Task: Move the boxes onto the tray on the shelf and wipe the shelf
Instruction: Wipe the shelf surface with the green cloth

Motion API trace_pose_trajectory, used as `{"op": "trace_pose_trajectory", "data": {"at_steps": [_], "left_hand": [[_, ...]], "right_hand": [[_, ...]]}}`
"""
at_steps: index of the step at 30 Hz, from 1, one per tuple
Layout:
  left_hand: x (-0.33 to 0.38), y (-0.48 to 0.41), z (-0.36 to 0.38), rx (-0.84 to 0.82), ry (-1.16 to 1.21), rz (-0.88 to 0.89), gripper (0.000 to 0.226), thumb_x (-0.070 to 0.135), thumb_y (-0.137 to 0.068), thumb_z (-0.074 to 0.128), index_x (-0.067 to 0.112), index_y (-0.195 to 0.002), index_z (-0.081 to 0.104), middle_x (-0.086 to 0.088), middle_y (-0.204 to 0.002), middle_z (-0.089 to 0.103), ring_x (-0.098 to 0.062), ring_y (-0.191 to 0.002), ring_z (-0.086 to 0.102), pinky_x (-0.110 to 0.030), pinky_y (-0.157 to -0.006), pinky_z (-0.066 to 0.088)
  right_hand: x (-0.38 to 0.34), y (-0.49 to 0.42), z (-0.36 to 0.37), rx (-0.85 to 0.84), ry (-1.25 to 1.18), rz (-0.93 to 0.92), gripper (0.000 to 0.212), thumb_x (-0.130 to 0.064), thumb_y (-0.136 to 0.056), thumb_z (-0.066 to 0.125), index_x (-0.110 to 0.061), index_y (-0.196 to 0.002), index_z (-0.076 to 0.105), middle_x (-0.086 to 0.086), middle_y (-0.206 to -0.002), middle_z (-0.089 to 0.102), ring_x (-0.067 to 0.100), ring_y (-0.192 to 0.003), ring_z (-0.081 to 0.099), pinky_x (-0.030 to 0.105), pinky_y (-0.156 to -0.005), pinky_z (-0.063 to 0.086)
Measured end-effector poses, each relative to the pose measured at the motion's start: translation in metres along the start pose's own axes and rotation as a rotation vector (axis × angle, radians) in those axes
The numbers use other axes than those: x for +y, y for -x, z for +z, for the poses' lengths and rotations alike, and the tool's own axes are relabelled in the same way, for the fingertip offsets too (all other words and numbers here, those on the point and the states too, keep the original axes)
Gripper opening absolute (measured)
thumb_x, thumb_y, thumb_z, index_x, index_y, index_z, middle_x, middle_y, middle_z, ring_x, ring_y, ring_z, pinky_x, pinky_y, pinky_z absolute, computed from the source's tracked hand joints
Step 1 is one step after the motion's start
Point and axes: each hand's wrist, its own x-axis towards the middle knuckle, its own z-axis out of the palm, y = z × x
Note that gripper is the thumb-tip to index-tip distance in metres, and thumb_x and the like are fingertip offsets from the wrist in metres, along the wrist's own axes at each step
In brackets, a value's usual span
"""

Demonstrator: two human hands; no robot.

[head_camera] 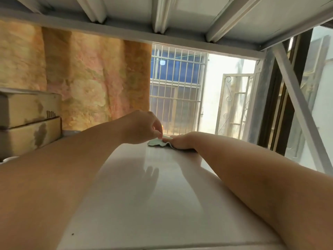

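A pale green cloth (pixel 157 142) lies crumpled at the far edge of the glossy white shelf (pixel 144 204). My left hand (pixel 142 128) pinches the cloth's near corner between thumb and fingertips. My right hand (pixel 182 141) lies flat on the cloth's right part, fingers pointing left. Two cardboard boxes are stacked at the left: the upper box (pixel 27 107) on the lower box (pixel 30 136). A white rim of the tray (pixel 10 159) shows under them at the left edge; most of it is hidden by my left forearm.
The underside of the shelf above (pixel 162 13) hangs low overhead. A diagonal metal brace (pixel 299 105) and the upright post close the right side. An orange curtain (pixel 81 78) hangs behind on the left, a barred window (pixel 176 87) behind the centre.
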Motion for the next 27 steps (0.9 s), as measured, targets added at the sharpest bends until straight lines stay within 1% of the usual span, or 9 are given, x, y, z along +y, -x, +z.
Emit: {"op": "trace_pose_trajectory", "data": {"at_steps": [3, 5, 10, 17, 20, 22, 24, 26, 27], "left_hand": [[0.000, 0.003, 0.000, -0.014, 0.037, -0.005, 0.021, 0.023, -0.089, 0.054, 0.024, -0.093, 0.075, 0.021, -0.073, 0.055, -0.006, -0.081, 0.052, -0.021, -0.070, 0.037], [-0.001, 0.004, 0.002, -0.024, 0.042, -0.006, 0.022, 0.021, -0.089, 0.053, 0.023, -0.092, 0.074, 0.023, -0.070, 0.052, -0.005, -0.079, 0.053, -0.020, -0.069, 0.038], [0.000, 0.005, 0.006, -0.034, 0.037, 0.002, 0.021, 0.021, -0.090, 0.054, 0.023, -0.092, 0.074, 0.014, -0.088, 0.060, -0.008, -0.089, 0.055, -0.021, -0.075, 0.040], [-0.004, 0.001, 0.002, 0.014, 0.006, 0.027, 0.021, 0.021, -0.090, 0.053, 0.024, -0.094, 0.074, 0.013, -0.090, 0.057, -0.008, -0.085, 0.053, -0.020, -0.068, 0.038], [0.000, 0.000, 0.003, 0.014, 0.016, 0.048, 0.021, 0.019, -0.090, 0.054, 0.022, -0.094, 0.075, 0.011, -0.087, 0.060, -0.008, -0.083, 0.056, -0.017, -0.065, 0.041], [0.004, -0.001, 0.004, -0.024, -0.003, 0.064, 0.021, 0.019, -0.090, 0.054, 0.022, -0.095, 0.074, 0.010, -0.087, 0.061, -0.009, -0.083, 0.058, -0.019, -0.070, 0.045], [0.008, 0.000, 0.005, -0.052, -0.022, 0.073, 0.021, 0.020, -0.090, 0.054, 0.023, -0.095, 0.074, 0.009, -0.088, 0.061, -0.011, -0.085, 0.058, -0.024, -0.076, 0.047], [0.012, 0.001, 0.006, -0.065, -0.019, 0.089, 0.021, 0.020, -0.091, 0.054, 0.022, -0.097, 0.074, 0.008, -0.089, 0.064, -0.011, -0.081, 0.057, -0.023, -0.075, 0.046], [0.015, 0.002, 0.007, -0.070, -0.011, 0.098, 0.022, 0.020, -0.091, 0.054, 0.020, -0.099, 0.074, 0.007, -0.088, 0.065, -0.010, -0.080, 0.057, -0.021, -0.072, 0.045]], "right_hand": [[0.010, 0.004, -0.005, -0.017, 0.050, 0.087, 0.069, -0.057, -0.098, 0.016, -0.013, -0.149, 0.027, 0.011, -0.152, 0.032, 0.026, -0.137, 0.035, 0.033, -0.109, 0.024], [0.022, 0.005, -0.010, -0.020, 0.107, 0.129, 0.073, -0.059, -0.097, 0.014, -0.010, -0.149, 0.027, 0.012, -0.152, 0.032, 0.026, -0.137, 0.035, 0.031, -0.109, 0.024], [0.046, 0.012, -0.015, -0.014, 0.130, 0.205, 0.071, -0.057, -0.098, 0.011, -0.011, -0.151, 0.021, 0.014, -0.155, 0.025, 0.027, -0.139, 0.031, 0.031, -0.109, 0.023], [0.076, 0.021, -0.025, -0.001, 0.162, 0.255, 0.064, -0.048, -0.101, 0.011, -0.008, -0.150, 0.023, 0.011, -0.156, 0.023, 0.025, -0.142, 0.027, 0.030, -0.111, 0.020], [0.090, 0.024, -0.026, 0.008, 0.187, 0.303, 0.059, -0.044, -0.103, 0.009, -0.013, -0.152, 0.016, 0.012, -0.158, 0.019, 0.027, -0.143, 0.023, 0.033, -0.112, 0.018], [0.105, 0.026, -0.025, 0.024, 0.192, 0.323, 0.057, -0.043, -0.102, 0.010, -0.017, -0.153, 0.015, 0.013, -0.157, 0.021, 0.027, -0.142, 0.027, 0.036, -0.113, 0.018], [0.122, 0.034, -0.026, 0.041, 0.180, 0.358, 0.058, -0.044, -0.101, 0.012, -0.017, -0.153, 0.016, 0.012, -0.157, 0.023, 0.024, -0.134, 0.038, 0.037, -0.114, 0.021], [0.130, 0.052, -0.026, 0.068, 0.145, 0.405, 0.057, -0.042, -0.103, 0.012, -0.014, -0.152, 0.017, 0.013, -0.155, 0.024, 0.020, -0.121, 0.048, 0.033, -0.112, 0.022], [0.132, 0.059, -0.026, 0.069, 0.117, 0.431, 0.057, -0.041, -0.103, 0.012, -0.011, -0.151, 0.018, 0.014, -0.155, 0.025, 0.021, -0.125, 0.045, 0.031, -0.111, 0.023]]}}
